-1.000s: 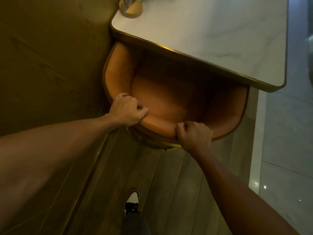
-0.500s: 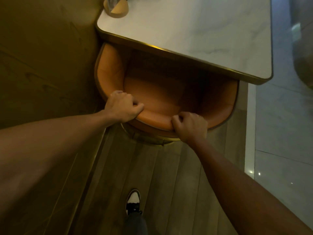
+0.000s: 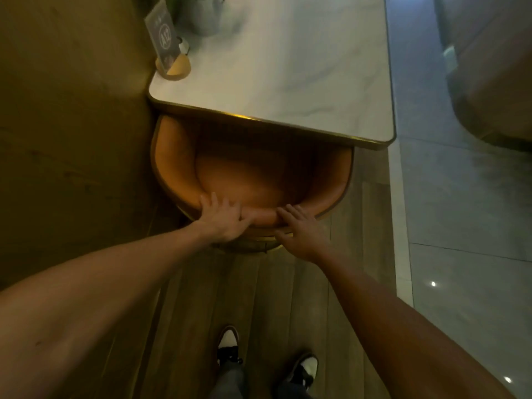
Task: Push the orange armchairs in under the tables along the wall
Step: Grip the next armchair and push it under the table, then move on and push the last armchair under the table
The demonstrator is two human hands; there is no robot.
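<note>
An orange armchair (image 3: 178,165) with a curved back stands partly under a white marble table (image 3: 302,76) with a gold rim, against the wall on the left. The chair's front and seat edge are hidden beneath the tabletop. My left hand (image 3: 221,220) lies flat on the top of the chair's backrest, fingers spread. My right hand (image 3: 299,228) rests next to it on the same rim, fingers extended and loose, gripping nothing.
A brown wall (image 3: 72,125) runs close along the chair's left side. A table sign (image 3: 165,41) on a round wooden base and a grey pot (image 3: 204,15) stand on the table's far left corner. My two shoes (image 3: 227,347) are on the wood floor; pale tiles (image 3: 460,197) lie to the right.
Both hands have released their grip on the backrest and now lie open on it, closer together. The view has pulled back, and a second shoe has come into view.
</note>
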